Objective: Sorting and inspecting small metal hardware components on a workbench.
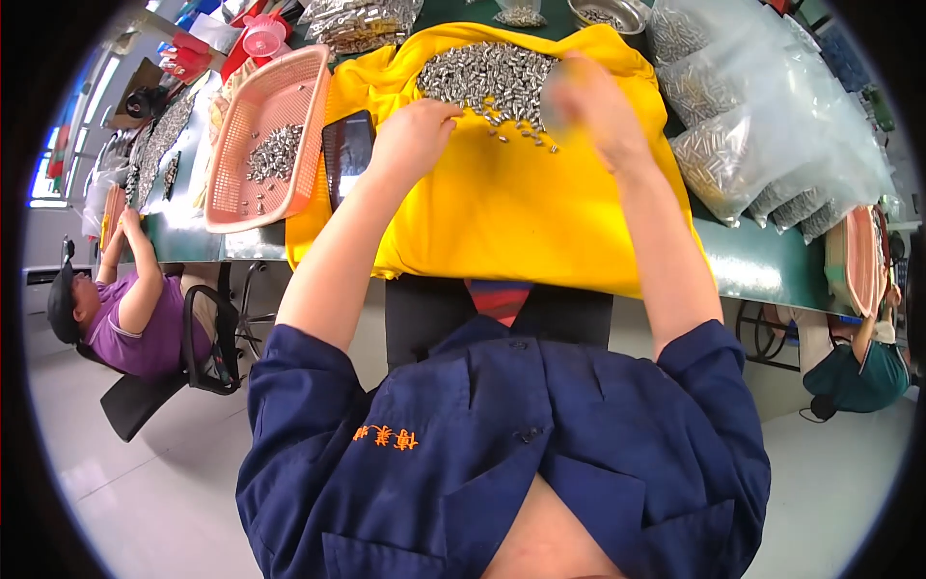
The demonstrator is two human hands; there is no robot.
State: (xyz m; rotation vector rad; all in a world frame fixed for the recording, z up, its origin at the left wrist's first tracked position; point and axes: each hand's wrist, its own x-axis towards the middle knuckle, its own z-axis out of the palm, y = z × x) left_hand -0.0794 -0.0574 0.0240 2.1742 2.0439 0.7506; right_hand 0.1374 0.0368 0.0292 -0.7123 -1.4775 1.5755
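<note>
The right hand (596, 111) blurs at a pale, see-through round object (554, 100); I cannot tell how firmly its fingers close. The left hand (413, 137) has its fingers drawn together at the heap's near-left edge; whether they pinch anything is unclear. The small metal parts (487, 75), shiny, silvery and stubby, lie heaped on a yellow cloth (521, 217) over the green tabletop (748, 256). A pink basket (218, 183) stands left, clear bags (712, 145) right. Two seated people, in purple (159, 328) and green (858, 376), flank the pale floor (159, 468).
</note>
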